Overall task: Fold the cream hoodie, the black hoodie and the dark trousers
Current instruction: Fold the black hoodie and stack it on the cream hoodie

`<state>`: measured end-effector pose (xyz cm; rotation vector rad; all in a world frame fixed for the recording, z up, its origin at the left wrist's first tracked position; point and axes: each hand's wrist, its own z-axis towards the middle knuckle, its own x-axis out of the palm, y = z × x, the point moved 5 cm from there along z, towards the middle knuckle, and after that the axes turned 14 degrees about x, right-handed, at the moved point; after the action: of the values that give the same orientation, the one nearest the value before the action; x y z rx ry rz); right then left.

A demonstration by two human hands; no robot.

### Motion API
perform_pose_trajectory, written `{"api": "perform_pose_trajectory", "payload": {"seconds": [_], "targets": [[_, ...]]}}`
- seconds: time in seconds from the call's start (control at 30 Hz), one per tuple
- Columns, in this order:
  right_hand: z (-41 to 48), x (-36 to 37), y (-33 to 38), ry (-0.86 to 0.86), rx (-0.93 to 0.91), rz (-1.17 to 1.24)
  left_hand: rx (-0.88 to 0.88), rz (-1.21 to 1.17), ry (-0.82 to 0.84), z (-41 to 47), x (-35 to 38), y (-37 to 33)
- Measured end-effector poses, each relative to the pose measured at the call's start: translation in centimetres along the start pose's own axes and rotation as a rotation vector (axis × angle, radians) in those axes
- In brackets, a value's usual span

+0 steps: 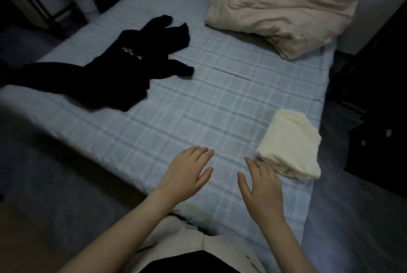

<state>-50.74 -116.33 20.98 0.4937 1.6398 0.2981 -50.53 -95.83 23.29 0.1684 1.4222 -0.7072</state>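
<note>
The cream hoodie [290, 145] is already folded into a compact, chunky rectangle, sitting on the bed [220, 96] right at its right-hand edge. Its long axis runs diagonally, from the near corner toward the far left. No logo or writing shows on it.

The right hand [262, 184] is just left of the cream hoodie, palm down, fingers straight and spread, gripping nothing. Its fingertips come right up to the hoodie's near-left corner, but I can't tell if they actually touch. The left hand [187, 171] is a bit further left of it, flat and relaxed over the sheet in the same way, also holding nothing.

Well apart from the cream hoodie, far off to its left, the black hoodie [132, 61] lies unfolded and sprawled, with dark cloth trailing off the bed's left edge. There's a small white print [131, 52] on it, too blurry to read. Whether the dark trousers are mixed into that heap, no idea; it's all one black shape.

Beyond the cream hoodie, at the far end of the bed, there's a rumpled pale duvet [282, 3]. The sheet is light blue plaid.
</note>
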Motion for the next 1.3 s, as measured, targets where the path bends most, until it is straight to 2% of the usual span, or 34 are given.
{"api": "perform_pose_trajectory", "payload": {"seconds": [0.33,0.6,0.77,0.97,1.1,1.3], "targets": [[-0.2,1.5,14.8,-0.071,-0.313,0.004,-0.194,0.015,-0.217,-9.4,-8.3,7.9],[-5.8,13.1,28.8,0.038,-0.39,0.001,-0.31,0.028,-0.241,-25.4,-11.8,18.8],[-8.6,18.8,39.5,0.076,-0.359,0.107,-0.34,0.102,-0.293,-32.9,-17.9,26.1],[-8.6,20.5,47.5,0.055,-0.383,0.121,-0.319,0.121,-0.329,-34.9,-23.4,33.4],[-6.1,22.8,49.4,0.056,-0.34,0.073,-0.337,0.046,-0.332,-34.8,-22.5,38.1],[-0.2,27.4,53.4,0.078,-0.266,0.03,-0.323,-0.016,-0.232,-32.8,-21.2,46.2]]}}
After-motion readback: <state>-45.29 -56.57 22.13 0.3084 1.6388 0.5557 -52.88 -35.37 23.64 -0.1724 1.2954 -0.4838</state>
